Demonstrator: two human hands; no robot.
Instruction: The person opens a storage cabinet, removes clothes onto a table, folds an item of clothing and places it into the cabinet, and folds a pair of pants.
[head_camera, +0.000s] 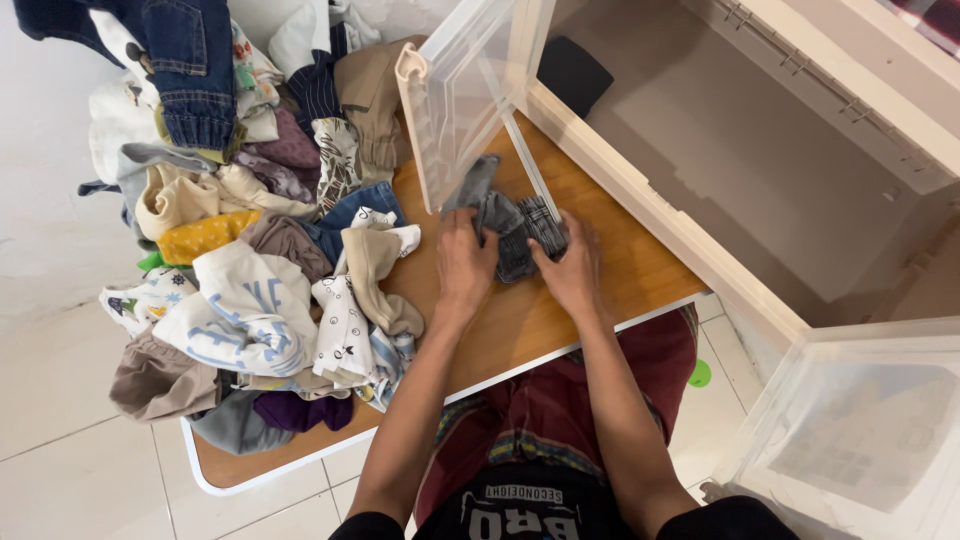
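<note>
A small grey plaid garment (512, 228) lies bunched on the wooden tabletop (530, 320), partly under a clear plastic lid. My left hand (465, 262) grips its left side with curled fingers. My right hand (572, 268) presses and pinches its right edge. Both hands touch the cloth, close together near the table's middle.
A big pile of mixed clothes (250, 230) covers the table's left half, with blue jeans (180, 60) on top. A clear lid (460, 100) stands open on a large white plastic cabinet (760, 170). A second clear lid (860, 430) lies at the lower right. White tile floor (60, 440) surrounds the table.
</note>
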